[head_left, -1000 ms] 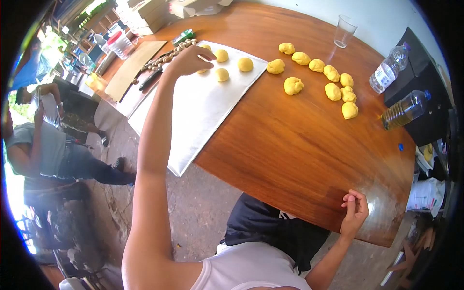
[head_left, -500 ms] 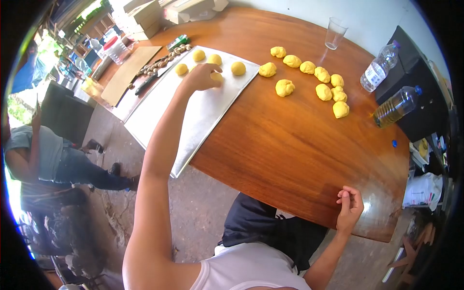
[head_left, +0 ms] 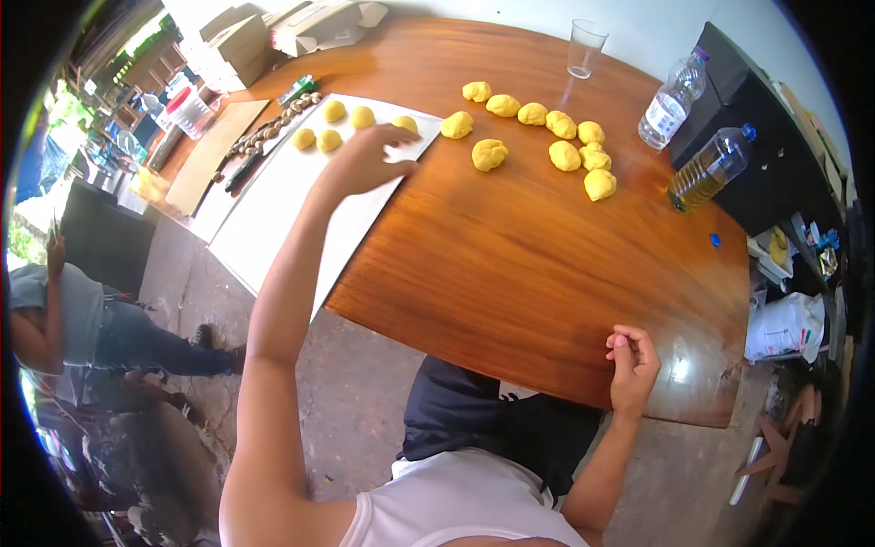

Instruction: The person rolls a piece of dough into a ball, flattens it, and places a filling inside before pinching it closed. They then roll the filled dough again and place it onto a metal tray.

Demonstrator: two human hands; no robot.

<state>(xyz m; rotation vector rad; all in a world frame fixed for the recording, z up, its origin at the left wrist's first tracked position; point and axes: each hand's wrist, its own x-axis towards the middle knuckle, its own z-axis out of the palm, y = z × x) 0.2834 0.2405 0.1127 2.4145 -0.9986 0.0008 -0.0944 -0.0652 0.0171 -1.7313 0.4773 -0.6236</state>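
Observation:
My left hand reaches over the right part of a white-lined tray, thumb and fingers apart, with nothing visible between them. Just beyond its fingers sits a smooth yellow dough ball, partly covered. More balls stand at the tray's far end, among them a dough ball and another dough ball. The hand may hide one more. Right of the tray, a rough dough lump and several others lie on the wooden table. My right hand rests at the near table edge, fingers curled in, apparently holding nothing.
Along the tray's left lie a dark-handled knife, a string of brown round pieces and a cardboard sheet. A drinking glass, a clear bottle and an oil bottle stand right. Another person is at left.
My left hand has moved right across the tray, away from a dough ball at its fingertips, and its fingers have spread. The whole view has shifted slightly. My right hand stays curled at the edge.

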